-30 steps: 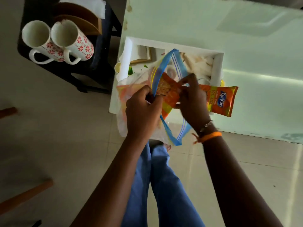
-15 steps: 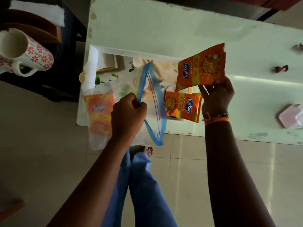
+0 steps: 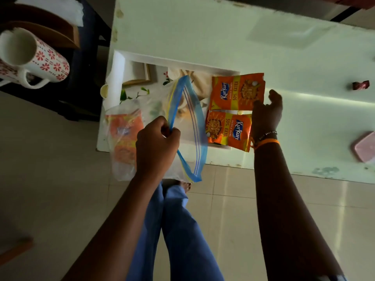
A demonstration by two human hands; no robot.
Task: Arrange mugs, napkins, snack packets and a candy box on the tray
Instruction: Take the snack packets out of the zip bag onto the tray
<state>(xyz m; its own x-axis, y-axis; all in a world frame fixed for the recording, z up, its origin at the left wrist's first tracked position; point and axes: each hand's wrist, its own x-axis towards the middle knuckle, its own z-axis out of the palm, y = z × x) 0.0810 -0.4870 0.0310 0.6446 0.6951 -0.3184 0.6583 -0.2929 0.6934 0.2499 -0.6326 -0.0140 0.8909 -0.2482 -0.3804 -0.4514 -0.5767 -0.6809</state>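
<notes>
A white tray (image 3: 118,63) with a printed floor lies at the near left corner of the pale table (image 3: 223,33). Two orange snack packets lie on its right side: the far packet (image 3: 236,92) and the near packet (image 3: 227,129). My right hand (image 3: 265,110) rests at the right edge of the far packet, fingers spread and loose. My left hand (image 3: 156,142) pinches the blue rim of a clear zip bag (image 3: 142,110) held over the tray's near edge. More orange packets (image 3: 123,134) show through the bag. A flowered mug (image 3: 32,55) lies on a dark stand at the left.
A white napkin (image 3: 50,7) and a brown holder (image 3: 50,31) sit on the dark stand behind the mug. A wrapped candy (image 3: 360,85) and a pink lidded box (image 3: 364,146) lie on the table at the right. My blue trouser legs (image 3: 176,230) are below.
My right hand pulled a packet out of the zip bag, lifted it, then laid it flat on the tray beyond the first packet. My left hand kept holding the bag.
</notes>
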